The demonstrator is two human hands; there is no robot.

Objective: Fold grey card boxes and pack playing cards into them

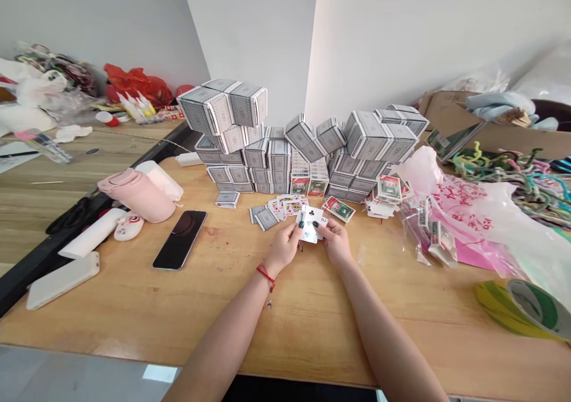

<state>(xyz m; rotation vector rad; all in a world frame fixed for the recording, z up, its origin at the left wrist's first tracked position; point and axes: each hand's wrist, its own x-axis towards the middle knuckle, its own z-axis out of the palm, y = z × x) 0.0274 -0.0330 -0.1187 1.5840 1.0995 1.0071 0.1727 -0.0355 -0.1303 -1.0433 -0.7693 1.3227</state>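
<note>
My left hand (283, 247) and my right hand (335, 241) both hold a small fan of playing cards (308, 223) low over the wooden table (312, 307). The top card shows black clubs and a 2 in its corner. Just beyond my fingers, loose face-up cards (285, 207) lie spread on the wood, with a few blue-grey backed cards (266, 217) at their left. An open card pack (339, 209) lies to the right of them. Behind rises a tall pile of grey patterned card boxes (267, 152).
A black phone (179, 239) and a pink bottle (138, 195) lie left of my hands. Right stand a pink-printed plastic bag (464, 206), a green-yellow tape roll (521, 310), tangled pipe cleaners (513, 176) and a cardboard box (473, 131). The table's near edge runs below my arms.
</note>
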